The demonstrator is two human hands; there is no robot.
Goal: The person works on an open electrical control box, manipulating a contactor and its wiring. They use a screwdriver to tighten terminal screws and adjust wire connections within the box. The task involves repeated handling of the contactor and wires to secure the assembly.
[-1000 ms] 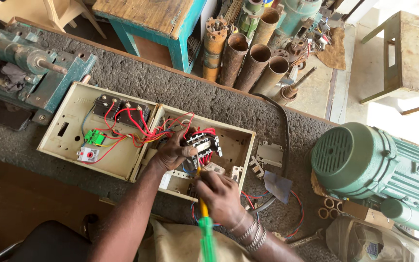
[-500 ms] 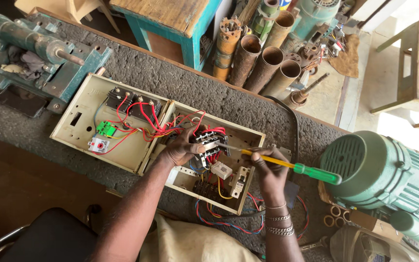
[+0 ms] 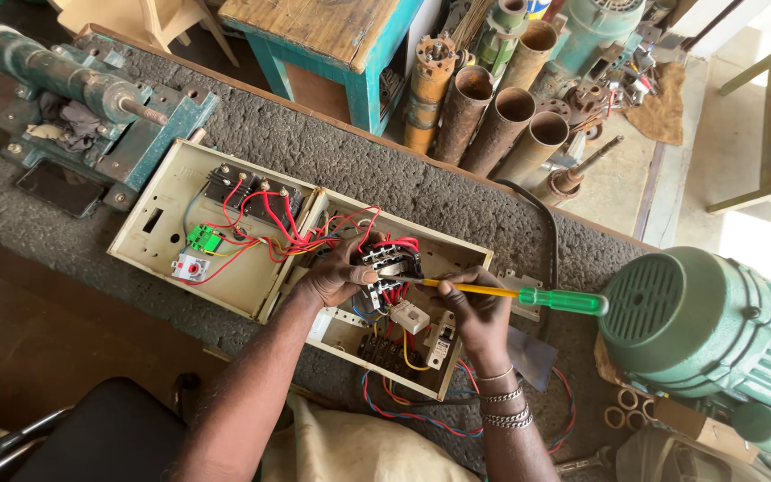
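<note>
Head view, nearest edge first: tan cloth over the lap at bottom centre, black chair seat at lower left. Since half a second ago, little changed (framing mostly the same); a full second back, screwdriver pointing down toward the lap, now swung level with its tip at the switch block. Judged from that: repositioning finished, tip now seated on a terminal, work on the screws in hand.

Right hand at centre, wrist with metal bangles, forearm rising from the bottom edge; fingers curled and pressed around the yellow shaft, green handle sticking out to the right. Left hand just left of it, forearm slanting up from lower left, fingertips pinching the side of the switch block with red wires.

Both inside the right half of the cream box, mid-frame on the dark bench. Further right, green motor. Upper frame: rusty pipes and blue wooden stool.
</note>
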